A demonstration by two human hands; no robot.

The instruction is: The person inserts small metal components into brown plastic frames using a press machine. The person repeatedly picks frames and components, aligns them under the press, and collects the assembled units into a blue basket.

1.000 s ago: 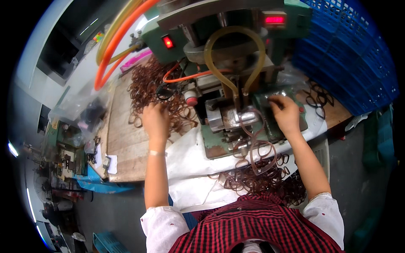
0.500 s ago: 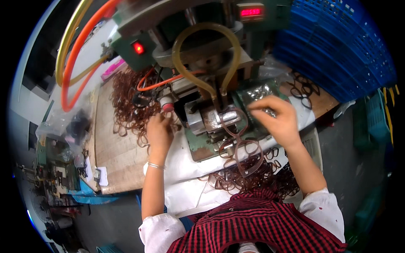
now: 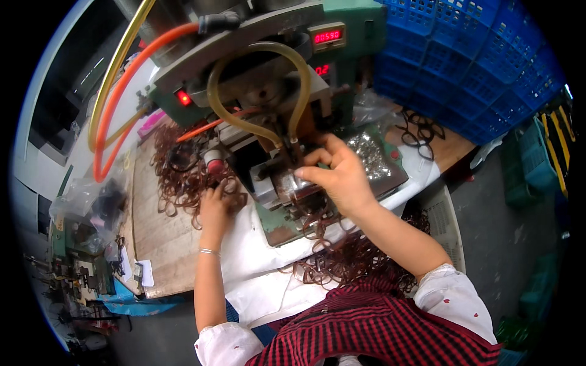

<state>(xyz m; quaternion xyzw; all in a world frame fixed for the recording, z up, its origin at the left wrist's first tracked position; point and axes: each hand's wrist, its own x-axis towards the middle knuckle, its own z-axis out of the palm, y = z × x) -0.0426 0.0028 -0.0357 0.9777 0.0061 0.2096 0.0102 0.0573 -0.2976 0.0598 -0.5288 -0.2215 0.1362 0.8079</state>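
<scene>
My left hand point(image 3: 215, 210) is at the near edge of a loose heap of brown eyeglass frames point(image 3: 177, 183), its fingertips among them. Slight blur hides whether those fingers hold a frame. My right hand point(image 3: 345, 177) reaches over the metal fixture point(image 3: 287, 186) of a green press machine point(image 3: 354, 30). Its thumb and forefinger come together just under the press head; whatever is between them is too small to make out. Just below that hand, brown eyeglass frames point(image 3: 320, 222) overlap the fixture's front edge, partly hidden.
A tray of small shiny metal parts point(image 3: 369, 155) lies right of the fixture. More brown frames point(image 3: 342, 262) heap up before my apron. Dark frames point(image 3: 420, 131) lie at the right. Blue crates point(image 3: 470, 61) stand beyond. An orange hose point(image 3: 125, 82) loops at the left; a red button point(image 3: 213, 165) sits near my left hand.
My right hand has moved left from beside the parts tray onto the fixture. The eyeglass frame that hung plainly from the fixture is now mostly hidden. My left hand stays by the heap.
</scene>
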